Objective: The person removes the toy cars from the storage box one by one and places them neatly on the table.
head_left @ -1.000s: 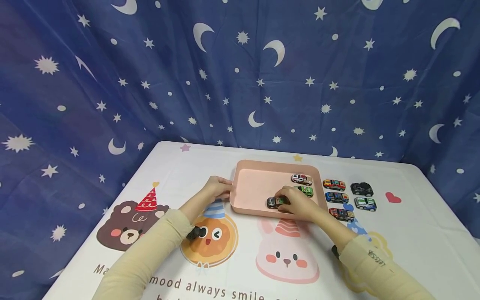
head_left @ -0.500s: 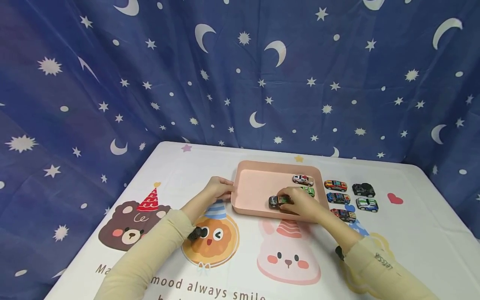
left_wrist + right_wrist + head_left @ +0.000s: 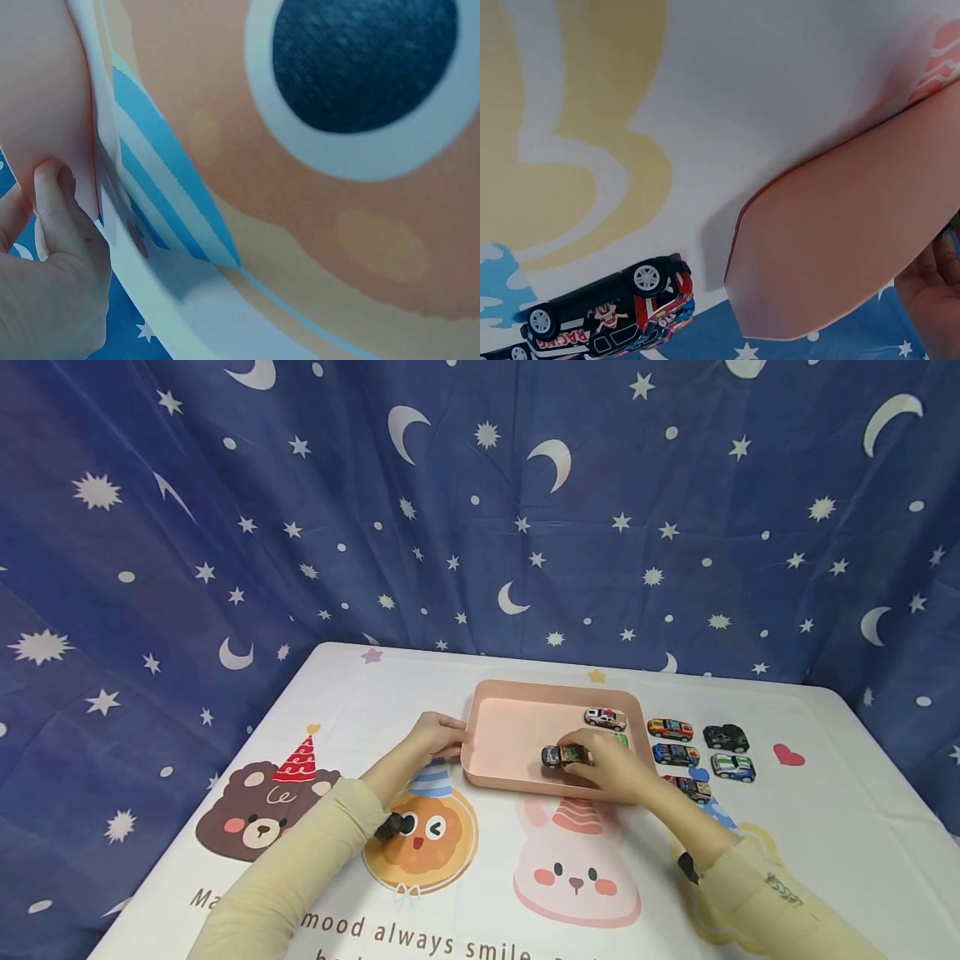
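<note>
A blue curtain (image 3: 435, 568) printed with moons and stars hangs behind a bench (image 3: 840, 827) covered in a white cartoon-printed cloth. A pink tray (image 3: 540, 692) is set towards the bench's far edge, its left wall pinched between the thumb and fingers of the left hand (image 3: 433, 737). A dark toy car (image 3: 557, 757) is pinched by the right hand (image 3: 606, 762) inside the tray, close to the near edge; whether its wheels touch the floor cannot be told. A white car (image 3: 605, 719) is found near the tray's far right corner, with a green car (image 3: 622, 740) partly hidden beside the right hand. Five further cars are noted outside the right wall, a red-and-black car (image 3: 691, 788) being nearest the bench's near edge. For sound placement, it is judged that the held car should be kept level, aligned parallel to the green car without nudging it, and released only once all wheels are seated, the tray being steadied throughout.
</note>
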### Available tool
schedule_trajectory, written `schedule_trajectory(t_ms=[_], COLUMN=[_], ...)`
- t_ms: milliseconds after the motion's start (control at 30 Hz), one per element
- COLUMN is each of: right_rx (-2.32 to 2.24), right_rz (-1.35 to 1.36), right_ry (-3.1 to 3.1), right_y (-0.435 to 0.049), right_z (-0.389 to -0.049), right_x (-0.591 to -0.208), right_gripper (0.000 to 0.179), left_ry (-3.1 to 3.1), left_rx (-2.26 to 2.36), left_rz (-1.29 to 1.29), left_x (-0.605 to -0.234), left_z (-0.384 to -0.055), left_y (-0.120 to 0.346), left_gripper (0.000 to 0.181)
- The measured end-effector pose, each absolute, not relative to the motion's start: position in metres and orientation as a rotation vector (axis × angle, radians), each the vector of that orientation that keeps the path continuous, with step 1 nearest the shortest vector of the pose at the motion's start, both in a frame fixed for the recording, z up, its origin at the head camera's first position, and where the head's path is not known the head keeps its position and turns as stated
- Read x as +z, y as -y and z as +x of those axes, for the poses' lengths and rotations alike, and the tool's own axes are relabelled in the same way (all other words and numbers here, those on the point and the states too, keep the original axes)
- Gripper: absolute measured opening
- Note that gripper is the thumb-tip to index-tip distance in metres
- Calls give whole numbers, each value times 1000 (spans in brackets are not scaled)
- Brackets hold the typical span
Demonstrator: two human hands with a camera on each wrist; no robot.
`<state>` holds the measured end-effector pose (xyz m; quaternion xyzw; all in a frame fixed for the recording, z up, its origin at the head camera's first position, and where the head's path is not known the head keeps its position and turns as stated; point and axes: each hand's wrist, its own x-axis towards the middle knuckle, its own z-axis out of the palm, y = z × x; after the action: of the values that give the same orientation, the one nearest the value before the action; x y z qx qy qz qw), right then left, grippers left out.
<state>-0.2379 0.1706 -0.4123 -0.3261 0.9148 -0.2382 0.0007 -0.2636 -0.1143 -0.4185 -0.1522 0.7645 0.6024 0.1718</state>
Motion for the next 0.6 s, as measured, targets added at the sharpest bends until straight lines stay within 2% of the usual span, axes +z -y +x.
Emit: schedule_trajectory(t_ms=[600], right_rx=[-828], right_rz=[-1129], right_ry=[-2872], right_y=[-199], right_z=[-232], right_x=[-402], right_gripper=[32], left_ry=[-2162], left_rx=[1693], left_rz=[-453], left_x=[-420], left_z=[-267], left_y=[115], left_gripper=[32])
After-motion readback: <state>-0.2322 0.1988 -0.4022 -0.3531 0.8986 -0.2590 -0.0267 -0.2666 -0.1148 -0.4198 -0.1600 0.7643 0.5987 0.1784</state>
